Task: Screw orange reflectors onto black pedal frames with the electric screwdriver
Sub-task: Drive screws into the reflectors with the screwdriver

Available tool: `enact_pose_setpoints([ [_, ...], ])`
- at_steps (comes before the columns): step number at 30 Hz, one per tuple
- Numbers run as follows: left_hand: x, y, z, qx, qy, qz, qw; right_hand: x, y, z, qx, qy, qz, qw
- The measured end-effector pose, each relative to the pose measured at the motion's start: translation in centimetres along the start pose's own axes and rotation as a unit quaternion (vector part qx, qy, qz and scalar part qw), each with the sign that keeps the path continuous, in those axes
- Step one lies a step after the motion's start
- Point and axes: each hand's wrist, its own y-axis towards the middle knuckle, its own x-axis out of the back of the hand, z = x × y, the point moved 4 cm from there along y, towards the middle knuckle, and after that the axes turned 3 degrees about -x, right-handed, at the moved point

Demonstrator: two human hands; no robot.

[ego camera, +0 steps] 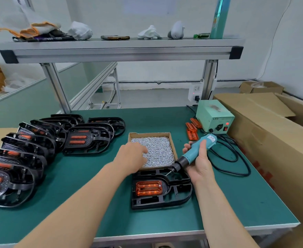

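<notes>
**A:** What is the right hand doing?

**B:** The right hand is wrapped around the teal body of the electric screwdriver, with the fingers curled over the far side. From that grip the tool slants down and to the left. Its bit points at the far edge of the black pedal frame, which lies flat on the green table just below the hand.

**A:** And the reflector?

**B:** An orange reflector sits in the frame's left half, left of the grip and nearer the person.

**A:** The left hand?

**B:** The left hand reaches into the cardboard box of screws, just left of the screwdriver's nose. Its fingertips dip among the screws, but its own back hides them, so I cannot tell whether it pinches one.

**A:** Anything else?

**B:** Loose reflectors lie just beyond the right hand, beside the green power unit. Well to the left of both hands are overlapping rows of assembled pedals.
</notes>
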Motion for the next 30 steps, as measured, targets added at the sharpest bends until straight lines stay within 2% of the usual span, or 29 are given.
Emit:
enact_pose_setpoints([
  [3, -0.8, 1.2, -0.4, -0.011, -0.035, 0.069, 0.997, 0.1, 0.1, 0.0, 0.003, 0.005, 0.004, 1.000],
  [5, -1.1, 1.4, -0.7, -0.028, -0.049, 0.078, 0.995, 0.2, 0.1, -0.1, 0.004, -0.003, 0.004, 1.000],
  [14, -1.0, 0.7, -0.6, -0.042, -0.067, 0.004, 0.997, 0.2, 0.2, -0.1, 0.008, -0.007, 0.001, 1.000],
  [17, -0.6, 0.1, -0.6, -0.043, -0.100, -0.050, 0.993, 0.0, -0.1, -0.1, -0.007, 0.017, 0.001, 1.000],
  [21, -0.4, -1.4, -0.2, 0.005, -0.219, -0.127, 0.967, -0.4, -0.7, 0.1, -0.017, 0.007, 0.022, 1.000],
  [25, -0.4, -3.7, 0.1, 0.042, -0.347, -0.155, 0.924, -0.5, -1.1, 0.2, -0.006, -0.002, 0.024, 1.000],
  [28, -0.5, -6.0, 0.3, 0.049, -0.397, -0.176, 0.899, -0.5, -1.3, 0.5, 0.005, -0.003, 0.014, 1.000],
  [30, -0.7, -7.5, 0.5, 0.042, -0.402, -0.182, 0.896, -0.6, -1.5, 0.8, 0.017, -0.001, 0.005, 1.000],
])
